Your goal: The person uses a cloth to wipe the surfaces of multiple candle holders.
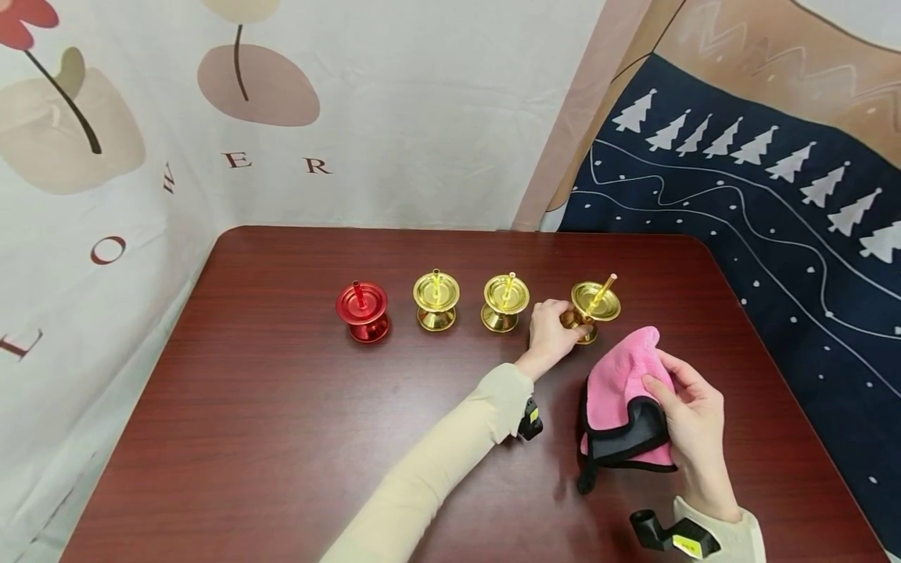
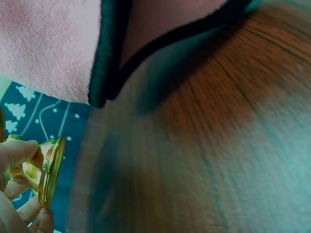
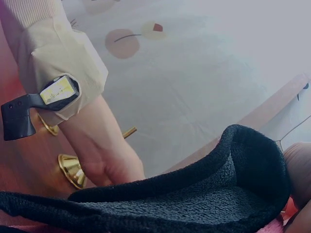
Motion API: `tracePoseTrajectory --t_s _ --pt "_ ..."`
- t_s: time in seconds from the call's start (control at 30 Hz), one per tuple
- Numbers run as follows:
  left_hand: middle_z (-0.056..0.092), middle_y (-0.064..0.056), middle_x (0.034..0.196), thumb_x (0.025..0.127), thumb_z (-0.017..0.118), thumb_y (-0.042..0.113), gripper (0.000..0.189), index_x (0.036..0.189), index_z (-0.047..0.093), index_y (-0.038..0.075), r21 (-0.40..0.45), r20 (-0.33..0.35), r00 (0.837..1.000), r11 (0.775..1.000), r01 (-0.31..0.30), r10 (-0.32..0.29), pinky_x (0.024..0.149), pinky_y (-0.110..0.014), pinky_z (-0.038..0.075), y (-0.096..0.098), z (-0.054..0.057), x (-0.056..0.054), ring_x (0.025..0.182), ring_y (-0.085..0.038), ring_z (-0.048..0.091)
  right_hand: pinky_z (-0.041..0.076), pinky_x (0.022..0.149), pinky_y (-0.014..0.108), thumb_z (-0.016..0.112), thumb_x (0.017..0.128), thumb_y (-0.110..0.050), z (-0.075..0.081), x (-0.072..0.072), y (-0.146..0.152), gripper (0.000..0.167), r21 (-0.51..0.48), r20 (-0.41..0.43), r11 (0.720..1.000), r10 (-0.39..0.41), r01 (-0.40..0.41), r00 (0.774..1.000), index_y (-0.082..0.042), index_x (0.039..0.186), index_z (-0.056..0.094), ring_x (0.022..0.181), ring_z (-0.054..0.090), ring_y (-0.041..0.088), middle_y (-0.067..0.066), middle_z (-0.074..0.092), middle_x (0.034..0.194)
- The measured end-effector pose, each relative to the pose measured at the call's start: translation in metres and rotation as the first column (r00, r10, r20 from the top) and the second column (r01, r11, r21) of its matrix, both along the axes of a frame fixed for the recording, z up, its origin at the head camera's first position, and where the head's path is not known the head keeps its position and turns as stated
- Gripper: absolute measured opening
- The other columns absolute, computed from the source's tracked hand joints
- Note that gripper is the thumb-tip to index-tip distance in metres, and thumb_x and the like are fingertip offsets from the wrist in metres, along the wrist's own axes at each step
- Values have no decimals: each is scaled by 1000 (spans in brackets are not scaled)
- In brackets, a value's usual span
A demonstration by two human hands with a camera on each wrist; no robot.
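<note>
My left hand (image 1: 551, 332) grips the stem of the rightmost gold candle holder (image 1: 597, 302), whose dish and centre post lean to the right. In the left wrist view, fingers wrap the waist of this holder, and its flared base (image 2: 52, 170) shows beyond them. A pink cloth with black trim (image 1: 619, 391) hangs folded from my right hand (image 1: 693, 414), pinched between thumb and fingers just right of and nearer than that holder. Its black edge and dark grey pile (image 3: 204, 206) fill the bottom of the right wrist view.
Left of my left hand stand two more gold candle holders, one close by (image 1: 505, 301) and one farther left (image 1: 436, 299). A red candle holder (image 1: 362, 311) ends the row. All stand on a dark red-brown table (image 1: 281, 438). Printed curtains (image 1: 422, 117) hang behind it.
</note>
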State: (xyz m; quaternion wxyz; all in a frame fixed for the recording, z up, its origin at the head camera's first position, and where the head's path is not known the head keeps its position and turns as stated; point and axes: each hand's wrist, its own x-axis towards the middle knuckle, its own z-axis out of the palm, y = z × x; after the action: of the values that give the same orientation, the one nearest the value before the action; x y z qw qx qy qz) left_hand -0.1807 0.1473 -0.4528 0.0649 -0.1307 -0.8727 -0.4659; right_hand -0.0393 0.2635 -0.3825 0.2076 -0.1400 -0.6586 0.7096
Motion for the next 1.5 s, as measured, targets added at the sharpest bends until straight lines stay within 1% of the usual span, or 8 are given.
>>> tracePoseTrajectory --t_s 0.17,0.4,0.6,0.8,1.27,1.33,1.4,1.5 --pt "64 -2 89 70 81 26 27 91 72 11 -49 2 1000 999 -3 3 72 -22 41 0 -7 0 85 -18 54 48 59 14 59 80 17 -1 -1 0 32 10 10 1000 -17 17 1000 -2 102 70 66 57 9 -1 67 80" --pt "64 -3 89 69 82 27 25 83 70 10 -91 1 999 995 -39 40 72 -24 44 2 -16 -2 85 -18 54 48 59 14 58 79 18 -2 -1 -1 32 8 15 1000 -28 28 999 -2 101 70 66 57 9 -1 67 78" --pt "62 0 85 69 82 28 24 75 66 11 -117 28 998 991 -60 64 70 -23 44 2 -18 -3 84 -17 53 47 58 14 58 79 18 -2 -2 -2 32 10 23 1000 -27 27 999 -2 101 70 66 57 8 -1 67 78" --pt "61 2 83 70 81 30 24 75 66 13 -150 39 997 987 -61 67 70 -23 43 3 -21 -4 83 -15 54 48 59 14 59 80 15 -2 -2 -3 31 32 38 999 -18 16 999 -3 103 70 67 57 8 -2 67 81" --pt "62 4 82 68 82 33 25 74 66 15 -150 85 992 986 -77 91 65 -25 44 3 -26 -5 82 -14 52 49 60 14 59 80 15 -3 -4 -5 30 31 34 1000 -5 4 999 -4 101 70 67 58 8 -2 68 82" --pt "62 3 83 69 82 33 26 77 65 14 -152 88 993 986 -68 82 66 -25 44 1 -26 -6 83 -15 53 49 60 14 59 80 16 -3 -4 -5 31 28 25 1000 2 -2 1000 -4 101 71 67 58 8 -2 68 82" --pt "64 2 87 70 81 33 29 85 67 13 -157 87 994 986 -46 60 70 -25 45 0 -25 -6 87 -15 54 48 60 14 59 79 17 -3 -5 -6 32 23 15 1000 8 -8 1000 -4 101 71 67 58 7 -2 68 81" --pt "66 -1 97 71 80 31 39 102 66 11 -161 85 996 987 -10 23 78 -25 46 -4 -24 -6 94 -17 56 48 60 14 59 79 17 -3 -5 -6 32 21 13 1000 10 -10 1000 -4 100 71 67 58 7 -2 68 81"
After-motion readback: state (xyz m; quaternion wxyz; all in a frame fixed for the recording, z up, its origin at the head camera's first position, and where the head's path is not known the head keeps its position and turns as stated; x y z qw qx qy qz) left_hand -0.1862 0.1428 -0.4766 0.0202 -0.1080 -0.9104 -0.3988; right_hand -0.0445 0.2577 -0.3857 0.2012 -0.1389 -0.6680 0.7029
